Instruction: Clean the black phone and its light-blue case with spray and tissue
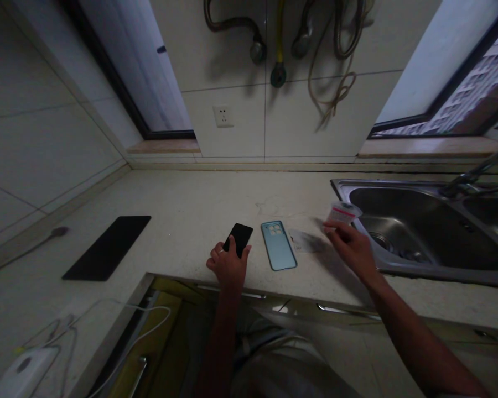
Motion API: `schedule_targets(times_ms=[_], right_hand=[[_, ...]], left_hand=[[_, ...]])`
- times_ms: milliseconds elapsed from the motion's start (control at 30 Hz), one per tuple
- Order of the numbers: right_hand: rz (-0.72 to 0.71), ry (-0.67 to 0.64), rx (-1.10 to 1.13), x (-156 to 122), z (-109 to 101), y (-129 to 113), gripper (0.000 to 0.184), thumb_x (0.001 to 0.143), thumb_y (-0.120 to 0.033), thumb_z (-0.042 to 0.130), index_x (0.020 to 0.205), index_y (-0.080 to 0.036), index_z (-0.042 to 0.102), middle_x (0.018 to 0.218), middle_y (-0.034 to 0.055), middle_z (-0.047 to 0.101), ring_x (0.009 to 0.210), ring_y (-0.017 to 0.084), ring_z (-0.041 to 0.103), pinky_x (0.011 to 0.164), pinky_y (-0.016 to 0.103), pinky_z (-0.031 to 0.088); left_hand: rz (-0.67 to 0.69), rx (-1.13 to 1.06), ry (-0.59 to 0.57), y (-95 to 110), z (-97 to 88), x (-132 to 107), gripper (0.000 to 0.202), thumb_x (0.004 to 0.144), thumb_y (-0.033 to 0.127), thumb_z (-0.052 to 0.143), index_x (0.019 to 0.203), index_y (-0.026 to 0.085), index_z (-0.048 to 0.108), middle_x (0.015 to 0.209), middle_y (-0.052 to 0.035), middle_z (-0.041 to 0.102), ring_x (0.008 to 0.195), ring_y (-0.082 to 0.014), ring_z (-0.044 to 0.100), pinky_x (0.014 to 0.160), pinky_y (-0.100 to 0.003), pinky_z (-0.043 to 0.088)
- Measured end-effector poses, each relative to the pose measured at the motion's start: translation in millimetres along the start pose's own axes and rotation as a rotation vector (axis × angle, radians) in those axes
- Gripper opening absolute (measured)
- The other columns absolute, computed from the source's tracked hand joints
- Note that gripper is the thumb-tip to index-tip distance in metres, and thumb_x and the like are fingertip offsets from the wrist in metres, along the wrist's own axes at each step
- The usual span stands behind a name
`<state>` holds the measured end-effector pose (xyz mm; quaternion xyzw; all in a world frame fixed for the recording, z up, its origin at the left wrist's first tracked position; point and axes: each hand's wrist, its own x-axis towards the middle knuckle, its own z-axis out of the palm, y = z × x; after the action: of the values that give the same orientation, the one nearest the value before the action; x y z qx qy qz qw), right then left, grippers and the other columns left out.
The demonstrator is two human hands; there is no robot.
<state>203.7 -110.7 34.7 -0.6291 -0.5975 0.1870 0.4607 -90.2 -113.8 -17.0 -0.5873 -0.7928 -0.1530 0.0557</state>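
Observation:
On the counter, my left hand [231, 264] is around the lower part of a black smartphone [241, 234]. Its index finger lies on the dark face, the thumb by the right edge and the other fingers at the left. Beside it lies a light blue phone case [279, 250] with a camera cutout at its top. My right hand [352, 246] pinches a small clear plastic bag [343, 212] with a red stripe, held up near the sink's left rim. A flat clear packet or sheet [306, 241] rests between the case and my right hand.
A steel sink [431, 232] with a faucet [473, 174] is at the right. A black mat [108, 249] lies at the left. Near the front left corner are a white device [22, 373] and a white cable [149, 307]. Hoses and a socket [223, 116] are on the wall.

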Motion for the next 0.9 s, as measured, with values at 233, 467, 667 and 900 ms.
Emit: schedule_targets(times_ms=[233,467,667,900], right_hand=[[-0.092,0.497,0.184,32.4,-44.2,26.6,0.063,0.072,-0.048,0.079,0.125,-0.026,0.054,0.122,0.0111,0.062,0.105,0.025,0.063,0.088,0.042,0.051],[0.195,-0.128,0.323,51.4,-25.5,61.3,0.057,0.061,-0.050,0.085,0.106,-0.019,0.068,0.104,0.0092,0.074,0.096,0.028,0.068,0.092,0.049,0.053],[0.289,-0.047,0.465,50.9,-12.1,42.6,0.046,0.059,-0.046,0.087,0.094,-0.019,0.073,0.096,0.0077,0.076,0.092,0.027,0.071,0.089,0.047,0.057],[0.410,-0.117,1.017,30.2,12.6,-4.4,0.044,0.064,-0.046,0.085,0.097,-0.024,0.067,0.105,0.0054,0.075,0.102,0.028,0.070,0.081,0.040,0.063]], left_hand=[[-0.018,-0.071,0.075,-0.6,-2.0,0.4,0.064,0.093,0.060,0.047,0.136,0.014,0.058,0.137,-0.0235,0.054,0.126,-0.0374,0.047,0.098,-0.055,0.035],[0.263,-0.432,0.188,31.9,-19.9,-6.2,0.047,0.095,0.041,0.051,0.132,0.013,0.060,0.141,-0.0199,0.053,0.133,-0.0316,0.046,0.110,-0.049,0.035],[0.396,-1.035,-0.059,72.9,-23.2,-4.7,0.041,0.093,0.041,0.054,0.126,0.017,0.061,0.127,-0.0161,0.061,0.120,-0.0254,0.058,0.102,-0.042,0.049],[0.092,-1.689,-0.600,113.7,-15.3,-2.7,0.082,0.069,0.056,0.081,0.135,0.018,0.050,0.122,-0.0155,0.061,0.094,-0.0223,0.069,0.078,-0.037,0.060]])
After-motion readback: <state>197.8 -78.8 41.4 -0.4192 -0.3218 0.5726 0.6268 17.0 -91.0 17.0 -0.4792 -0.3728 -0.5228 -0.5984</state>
